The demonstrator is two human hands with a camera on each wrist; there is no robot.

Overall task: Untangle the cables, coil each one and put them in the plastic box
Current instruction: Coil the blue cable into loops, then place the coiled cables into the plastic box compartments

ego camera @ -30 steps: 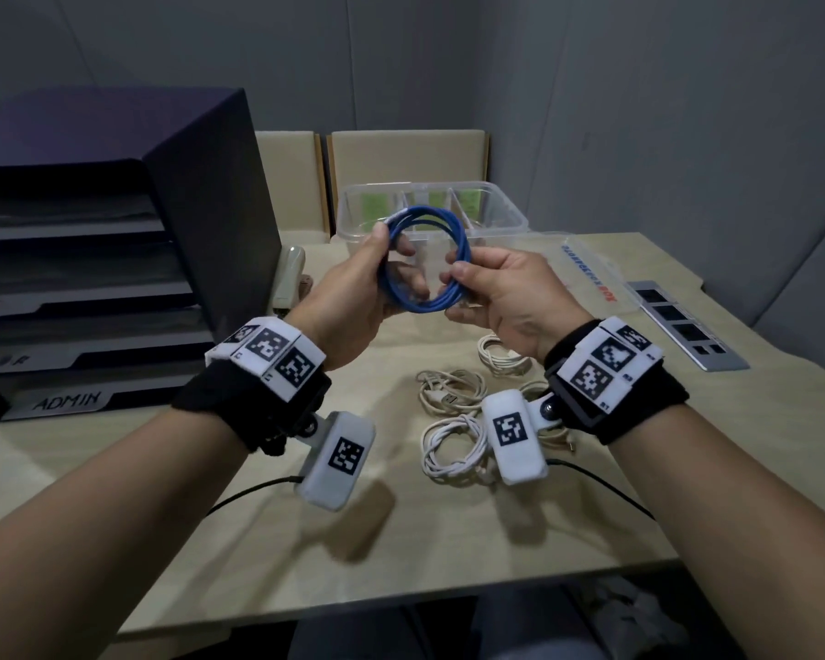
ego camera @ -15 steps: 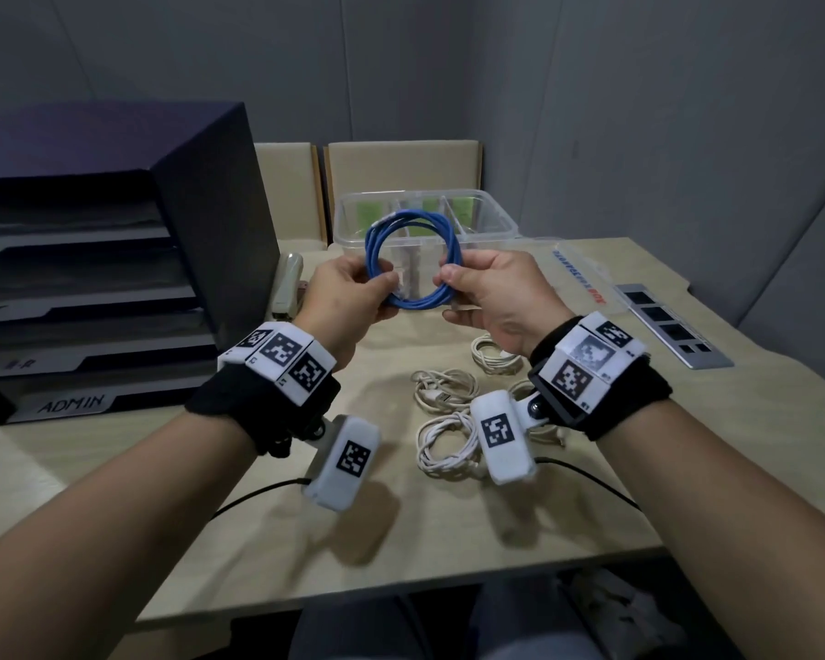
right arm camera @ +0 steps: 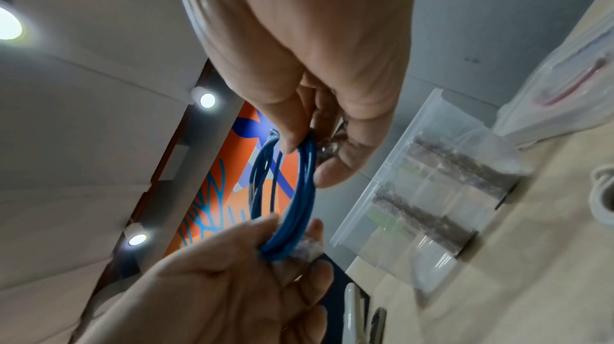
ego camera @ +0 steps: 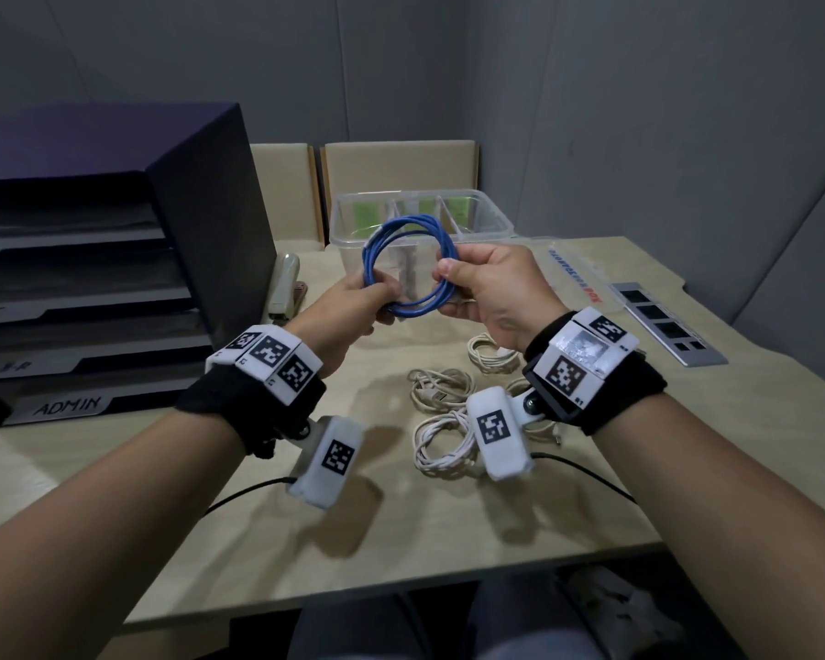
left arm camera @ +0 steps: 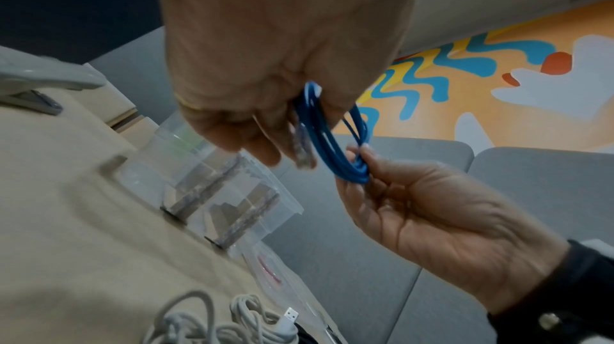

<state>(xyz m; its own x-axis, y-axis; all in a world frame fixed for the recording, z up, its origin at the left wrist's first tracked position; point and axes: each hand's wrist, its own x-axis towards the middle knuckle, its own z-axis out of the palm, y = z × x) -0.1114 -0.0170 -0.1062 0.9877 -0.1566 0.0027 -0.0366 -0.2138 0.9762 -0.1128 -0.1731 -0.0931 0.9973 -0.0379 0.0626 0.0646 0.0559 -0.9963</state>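
A coiled blue cable (ego camera: 403, 231) (left arm camera: 327, 139) (right arm camera: 295, 192) hangs in the air in front of the clear plastic box (ego camera: 489, 216). My left hand (ego camera: 353, 302) (left arm camera: 282, 103) pinches the coil's lower left side, with a clear plug end beside its fingers. On the right side my right hand (ego camera: 482, 283) (right arm camera: 309, 139) pinches the coil between thumb and fingers. The box (left arm camera: 216, 184) (right arm camera: 428, 192) has dividers and stands at the back of the table. Several coiled white cables (ego camera: 441, 440) lie on the table under my wrists.
A black paper tray stack (ego camera: 115, 278) labelled ADMIN stands at the left. A stapler (ego camera: 284, 290) lies beside it. The box's lid (ego camera: 575, 273) and a grey socket strip (ego camera: 665, 326) lie at the right. Two chair backs (ego camera: 401, 173) stand behind the table.
Both hands have lifted the blue coil slightly toward the box. The left hand's grip has slid from the coil's upper left to its lower left.
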